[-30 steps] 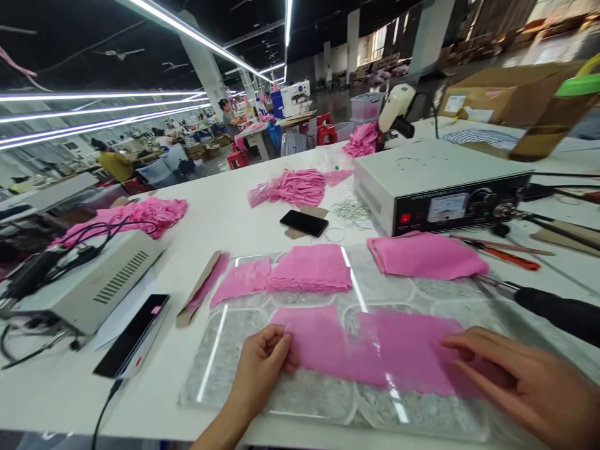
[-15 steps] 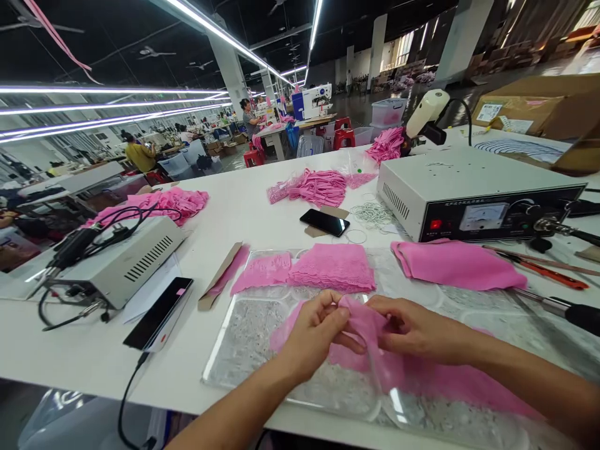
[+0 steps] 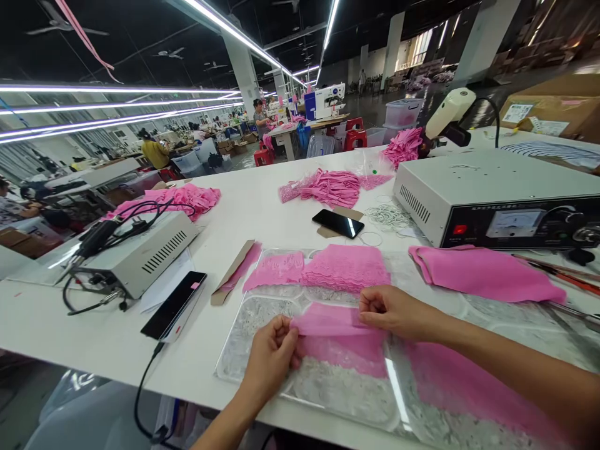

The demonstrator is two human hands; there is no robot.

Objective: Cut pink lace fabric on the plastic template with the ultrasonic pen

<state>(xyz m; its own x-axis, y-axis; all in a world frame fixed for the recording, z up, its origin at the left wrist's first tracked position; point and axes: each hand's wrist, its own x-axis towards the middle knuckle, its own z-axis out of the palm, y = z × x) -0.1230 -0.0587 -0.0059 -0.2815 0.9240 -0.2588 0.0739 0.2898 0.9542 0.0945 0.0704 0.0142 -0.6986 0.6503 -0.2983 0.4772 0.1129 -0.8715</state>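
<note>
The pink cloth is over the clear mat, its left edge pinched in my left hand, its right in my right hand. Just behind it sits a stack; beyond that lies a phone.

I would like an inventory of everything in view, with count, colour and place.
sheer pieces: at least two, pink, on board
patterned piece: one, pink, left of stack
cloth stack: one, pink, board's far edge
folded cloth: one, pink, right of stack
board: one, grey, under hands
table: one, white, under board
control boxes: two, grey, left and right
phones: two, black, left and centre
fabric heaps: three, pink, far table
cord tangle: one, whitish, centre
tool: one, cream, behind right box
carton: one, brown, far right
nearest sewing machine: one, white and blue, background
people: several, varied clothes, background
left hand: one, pinching sheer piece
right hand: one, pinching sheer piece
</note>
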